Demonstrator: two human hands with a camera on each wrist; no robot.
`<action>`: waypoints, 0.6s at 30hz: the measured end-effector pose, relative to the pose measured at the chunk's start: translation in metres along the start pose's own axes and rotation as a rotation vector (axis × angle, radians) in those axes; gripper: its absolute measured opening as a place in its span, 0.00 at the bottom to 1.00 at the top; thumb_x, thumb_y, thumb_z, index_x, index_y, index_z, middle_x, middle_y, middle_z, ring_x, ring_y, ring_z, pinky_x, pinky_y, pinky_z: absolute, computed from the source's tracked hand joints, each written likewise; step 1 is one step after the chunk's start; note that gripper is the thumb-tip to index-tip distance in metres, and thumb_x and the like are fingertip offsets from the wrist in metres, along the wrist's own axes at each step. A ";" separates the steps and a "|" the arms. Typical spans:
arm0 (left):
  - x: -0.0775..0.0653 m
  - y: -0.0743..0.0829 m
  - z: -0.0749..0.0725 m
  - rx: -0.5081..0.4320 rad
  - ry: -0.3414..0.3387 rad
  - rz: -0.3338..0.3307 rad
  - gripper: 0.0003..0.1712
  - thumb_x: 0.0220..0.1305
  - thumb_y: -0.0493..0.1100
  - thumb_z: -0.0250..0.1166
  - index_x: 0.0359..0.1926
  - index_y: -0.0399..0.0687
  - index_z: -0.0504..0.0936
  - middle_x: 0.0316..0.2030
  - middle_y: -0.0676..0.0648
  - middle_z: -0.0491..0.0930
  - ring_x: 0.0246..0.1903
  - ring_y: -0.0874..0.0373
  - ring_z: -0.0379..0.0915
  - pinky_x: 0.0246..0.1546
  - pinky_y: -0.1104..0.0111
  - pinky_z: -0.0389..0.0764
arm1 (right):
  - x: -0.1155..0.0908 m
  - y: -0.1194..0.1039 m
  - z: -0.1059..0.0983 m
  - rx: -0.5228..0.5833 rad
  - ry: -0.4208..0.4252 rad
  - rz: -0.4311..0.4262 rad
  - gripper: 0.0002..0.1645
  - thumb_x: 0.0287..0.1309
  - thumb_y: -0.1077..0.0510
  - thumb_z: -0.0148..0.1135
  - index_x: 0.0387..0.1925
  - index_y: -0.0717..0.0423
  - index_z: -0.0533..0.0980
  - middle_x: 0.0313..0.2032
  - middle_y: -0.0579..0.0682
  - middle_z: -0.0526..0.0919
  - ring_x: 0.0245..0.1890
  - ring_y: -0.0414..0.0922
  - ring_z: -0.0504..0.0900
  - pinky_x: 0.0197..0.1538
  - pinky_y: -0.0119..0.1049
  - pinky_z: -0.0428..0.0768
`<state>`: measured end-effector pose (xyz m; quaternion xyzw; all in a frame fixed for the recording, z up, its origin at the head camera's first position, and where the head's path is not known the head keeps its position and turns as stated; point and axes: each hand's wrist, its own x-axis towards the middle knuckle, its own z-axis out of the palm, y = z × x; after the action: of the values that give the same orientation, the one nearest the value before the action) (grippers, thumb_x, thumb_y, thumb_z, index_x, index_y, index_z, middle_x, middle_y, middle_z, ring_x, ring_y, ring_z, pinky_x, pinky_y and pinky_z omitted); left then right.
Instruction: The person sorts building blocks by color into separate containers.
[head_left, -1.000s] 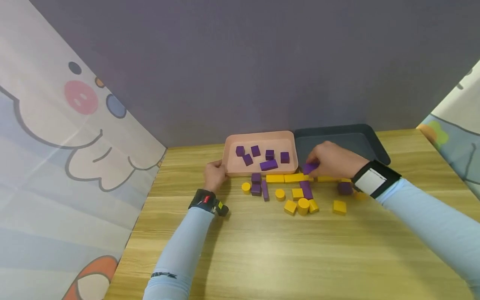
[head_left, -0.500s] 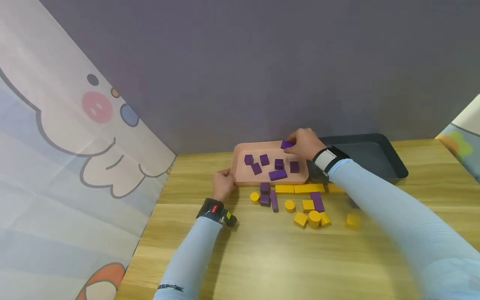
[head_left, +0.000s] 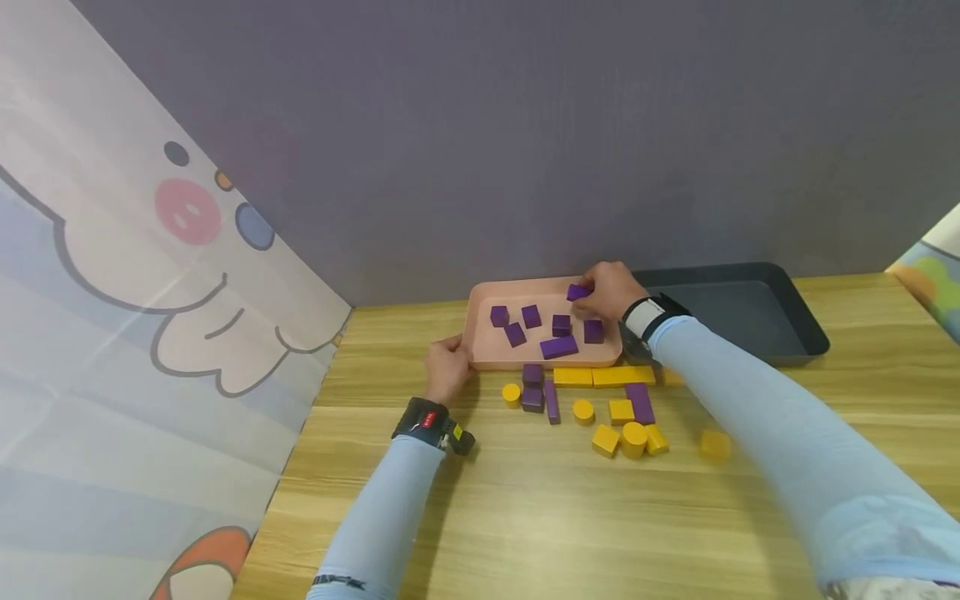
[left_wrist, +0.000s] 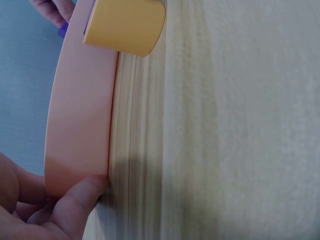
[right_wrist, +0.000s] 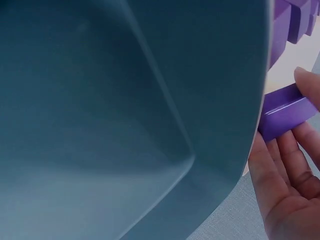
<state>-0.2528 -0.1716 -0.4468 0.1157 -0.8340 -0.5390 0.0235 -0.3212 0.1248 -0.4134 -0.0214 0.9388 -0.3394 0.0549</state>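
Note:
My left hand (head_left: pixel 447 371) holds the front left corner of a shallow pink tray (head_left: pixel 489 345). In the left wrist view, the thumb lies on the tray's outer wall and the other fingers are at its end. Several purple blocks lie inside the tray, among them a long one (head_left: pixel 558 347). Over the tray's back right corner, my right hand (head_left: pixel 611 289) pinches a purple block (right_wrist: pixel 287 112) between thumb and fingers. The head view shows only the block's left end; whether it touches the tray floor I cannot tell.
A dark grey tray (head_left: pixel 731 321) adjoins the pink tray's right side, partly under my right wrist. In front lie yellow bars (head_left: pixel 622 376), yellow cylinders (head_left: pixel 633 440), yellow blocks (head_left: pixel 606 440) and purple blocks (head_left: pixel 532 399). A grey wall (head_left: pixel 450 167) stands behind the trays.
My right hand has carried the purple block from in front of the dark tray to the pink tray's back right corner. The left hand keeps its hold; the head view has shifted.

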 end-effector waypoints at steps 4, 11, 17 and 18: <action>-0.001 0.000 -0.002 0.004 0.000 0.003 0.20 0.76 0.36 0.55 0.63 0.33 0.81 0.51 0.32 0.87 0.33 0.54 0.84 0.31 0.68 0.89 | -0.003 -0.004 0.000 -0.014 -0.026 -0.002 0.27 0.62 0.56 0.75 0.61 0.61 0.81 0.55 0.62 0.86 0.49 0.58 0.84 0.62 0.55 0.84; 0.000 0.002 -0.001 0.005 -0.008 -0.006 0.20 0.77 0.37 0.56 0.64 0.35 0.81 0.52 0.33 0.87 0.33 0.56 0.83 0.30 0.70 0.88 | -0.009 -0.005 -0.003 -0.043 -0.025 -0.029 0.28 0.62 0.56 0.75 0.61 0.61 0.81 0.55 0.62 0.86 0.47 0.57 0.85 0.61 0.55 0.85; 0.000 0.004 0.001 -0.010 -0.024 -0.013 0.20 0.78 0.39 0.57 0.64 0.35 0.81 0.52 0.33 0.87 0.31 0.56 0.83 0.30 0.71 0.86 | -0.008 -0.001 -0.005 -0.092 -0.034 -0.039 0.28 0.61 0.58 0.75 0.61 0.63 0.81 0.56 0.64 0.86 0.50 0.58 0.84 0.63 0.56 0.83; 0.000 0.005 0.001 -0.011 -0.025 -0.011 0.20 0.78 0.39 0.57 0.64 0.35 0.81 0.51 0.33 0.87 0.31 0.56 0.83 0.29 0.72 0.86 | -0.008 0.000 -0.005 -0.101 -0.037 -0.040 0.28 0.62 0.58 0.74 0.61 0.64 0.80 0.57 0.64 0.85 0.51 0.59 0.84 0.64 0.56 0.83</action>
<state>-0.2540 -0.1685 -0.4432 0.1134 -0.8306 -0.5451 0.0105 -0.3141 0.1283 -0.4087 -0.0493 0.9529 -0.2922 0.0641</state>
